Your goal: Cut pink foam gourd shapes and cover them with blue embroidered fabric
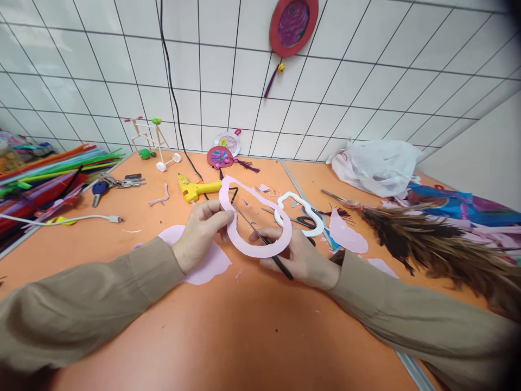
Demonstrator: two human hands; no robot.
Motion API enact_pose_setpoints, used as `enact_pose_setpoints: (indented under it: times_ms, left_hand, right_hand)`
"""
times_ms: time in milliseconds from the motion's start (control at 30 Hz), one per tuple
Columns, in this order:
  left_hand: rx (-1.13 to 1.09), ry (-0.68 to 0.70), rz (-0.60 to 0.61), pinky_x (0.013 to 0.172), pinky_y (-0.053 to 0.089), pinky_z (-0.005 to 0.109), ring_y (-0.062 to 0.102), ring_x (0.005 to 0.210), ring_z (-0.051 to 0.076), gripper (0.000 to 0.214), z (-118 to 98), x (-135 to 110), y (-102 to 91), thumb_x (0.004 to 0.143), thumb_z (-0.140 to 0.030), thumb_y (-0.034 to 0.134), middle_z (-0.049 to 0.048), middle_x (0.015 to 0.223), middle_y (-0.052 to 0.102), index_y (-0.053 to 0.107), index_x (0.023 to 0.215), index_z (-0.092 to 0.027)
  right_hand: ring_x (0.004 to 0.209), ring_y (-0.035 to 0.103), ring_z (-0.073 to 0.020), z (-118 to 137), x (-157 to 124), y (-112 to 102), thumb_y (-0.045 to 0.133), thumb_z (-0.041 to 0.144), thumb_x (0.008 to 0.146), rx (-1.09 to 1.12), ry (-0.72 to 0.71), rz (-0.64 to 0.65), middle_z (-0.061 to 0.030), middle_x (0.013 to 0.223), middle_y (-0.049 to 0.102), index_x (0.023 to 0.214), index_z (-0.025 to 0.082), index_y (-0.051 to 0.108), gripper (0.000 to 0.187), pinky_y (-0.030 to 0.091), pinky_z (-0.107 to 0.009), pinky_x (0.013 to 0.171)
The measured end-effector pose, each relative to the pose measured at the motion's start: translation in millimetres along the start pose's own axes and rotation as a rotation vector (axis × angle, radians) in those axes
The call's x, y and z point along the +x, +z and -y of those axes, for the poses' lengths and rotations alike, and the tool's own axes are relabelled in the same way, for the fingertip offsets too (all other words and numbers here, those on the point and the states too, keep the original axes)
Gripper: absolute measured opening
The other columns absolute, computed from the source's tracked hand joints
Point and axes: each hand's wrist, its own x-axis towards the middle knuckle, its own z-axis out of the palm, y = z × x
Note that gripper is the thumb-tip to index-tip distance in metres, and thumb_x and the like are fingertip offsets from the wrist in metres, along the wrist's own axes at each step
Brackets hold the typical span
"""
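Note:
Between thumb and fingers my left hand [205,228] pinches the left side of a pink gourd-shaped frame [260,251], a flat ring with its middle cut out. My right hand [303,255] is closed around black-handled scissors [280,266], partly behind the frame's lower right side. The scissor blades pass through the frame's opening and point up and left. Under my left wrist lies a pink sheet [209,266]. A white wavy-edged frame [313,220] lies just beyond my right hand, with a second pair of scissors [306,221] beside it.
A yellow glue gun [197,189] lies behind my left hand. Keys [118,182], a white cable [81,216] and pipe cleaners [61,168] are on the left. At right are a feather duster [423,233], a white plastic bag [376,163] and pink scraps [348,233].

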Motion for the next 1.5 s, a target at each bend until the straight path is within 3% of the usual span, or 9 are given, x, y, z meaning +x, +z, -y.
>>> enact_pose_setpoints:
  times_ms: [267, 433, 633, 733, 833, 933, 1033, 1167, 1500]
  left_hand:
    - [0.211, 0.173, -0.17, 0.053, 0.046, 0.025, 0.058, 0.053, 0.013, 0.019, -27, 13, -1.2, 0.079, -0.032, 0.066, 0.0005, 0.056, 0.064, 0.064, 0.067, -0.017]
    - [0.338, 0.316, -0.102, 0.061, 0.052, 0.027, 0.062, 0.065, 0.014, 0.016, -62, 16, 0.9, 0.081, -0.032, 0.068, 0.0031, 0.072, 0.071, 0.069, 0.075, -0.018]
    - [0.438, 0.359, -0.043, 0.072, 0.055, 0.032, 0.067, 0.076, 0.019, 0.011, -113, 17, 3.1, 0.079, -0.027, 0.068, 0.0062, 0.077, 0.073, 0.071, 0.074, -0.017]
    - [0.442, 0.297, 0.049, 0.072, 0.055, 0.034, 0.068, 0.074, 0.02, 0.01, -129, 17, -0.3, 0.077, -0.025, 0.066, 0.0065, 0.078, 0.073, 0.072, 0.074, -0.017]
    - [0.424, 0.205, 0.156, 0.072, 0.056, 0.035, 0.069, 0.074, 0.022, 0.012, -138, 16, -2.1, 0.074, -0.022, 0.064, 0.0078, 0.076, 0.073, 0.074, 0.07, -0.017]
    - [0.353, 0.166, 0.226, 0.072, 0.057, 0.038, 0.07, 0.074, 0.025, 0.014, -145, 12, 2.0, 0.069, -0.023, 0.063, 0.0096, 0.073, 0.073, 0.075, 0.066, -0.017]
    - [0.319, 0.148, 0.261, 0.066, 0.056, 0.039, 0.068, 0.068, 0.026, 0.015, -152, 6, 8.6, 0.064, -0.023, 0.062, 0.0106, 0.07, 0.073, 0.075, 0.063, -0.017]
    - [0.399, 0.158, 0.32, 0.06, 0.053, 0.035, 0.067, 0.068, 0.026, 0.018, -155, 3, 12.7, 0.062, -0.022, 0.061, 0.0115, 0.073, 0.074, 0.078, 0.064, -0.016]
    - [0.414, 0.093, 0.395, 0.064, 0.055, 0.035, 0.069, 0.069, 0.024, 0.014, -132, 20, 14.6, 0.073, -0.021, 0.064, 0.0113, 0.072, 0.075, 0.075, 0.066, -0.016]
  right_hand:
    - [0.055, 0.038, -0.0119, -8, 4, 0, 0.064, 0.026, 0.078, -0.292, 0.092, -0.128, 0.0045, 0.061, 0.047, 0.08, 0.019, 0.061, 0.008, 0.03, -0.026, 0.054]
    - [0.054, 0.042, -0.0123, -10, 8, 0, 0.064, 0.022, 0.078, -0.426, 0.008, -0.138, 0.0042, 0.06, 0.05, 0.074, 0.021, 0.057, 0.009, 0.031, -0.026, 0.055]
    - [0.055, 0.055, -0.0143, -14, 10, -3, 0.06, 0.032, 0.088, -0.363, -0.592, -0.05, 0.0006, 0.064, 0.063, 0.097, 0.02, 0.062, 0.015, 0.037, -0.03, 0.058]
    - [0.055, 0.057, -0.0157, -4, 10, -6, 0.059, 0.033, 0.091, -0.323, -0.854, -0.225, -0.0007, 0.066, 0.065, 0.111, 0.019, 0.061, 0.025, 0.039, -0.032, 0.058]
    - [0.066, 0.063, -0.0186, 16, 12, -16, 0.067, 0.033, 0.087, -0.284, -0.68, -0.505, -0.0032, 0.077, 0.068, 0.104, 0.023, 0.062, 0.021, 0.048, -0.035, 0.066]
    - [0.092, 0.07, -0.0226, 38, 21, -34, 0.073, 0.037, 0.084, -0.012, -0.227, -0.711, -0.0063, 0.099, 0.071, 0.102, 0.025, 0.058, 0.027, 0.053, -0.039, 0.082]
    - [0.082, 0.072, -0.0229, 57, 33, -49, 0.076, 0.053, 0.077, 0.371, 0.033, -0.578, -0.0033, 0.088, 0.071, 0.096, 0.026, 0.052, 0.041, 0.055, -0.039, 0.077]
    - [0.074, 0.071, -0.0219, 79, 40, -52, 0.085, 0.046, 0.064, 0.664, 0.127, -0.406, -0.0012, 0.077, 0.07, 0.087, 0.024, 0.055, 0.044, 0.055, -0.039, 0.078]
    - [0.059, 0.057, -0.0106, 71, 48, -36, 0.077, 0.02, 0.065, 0.733, 0.105, -0.537, 0.0077, 0.062, 0.057, 0.087, 0.021, 0.056, 0.031, 0.05, -0.028, 0.063]
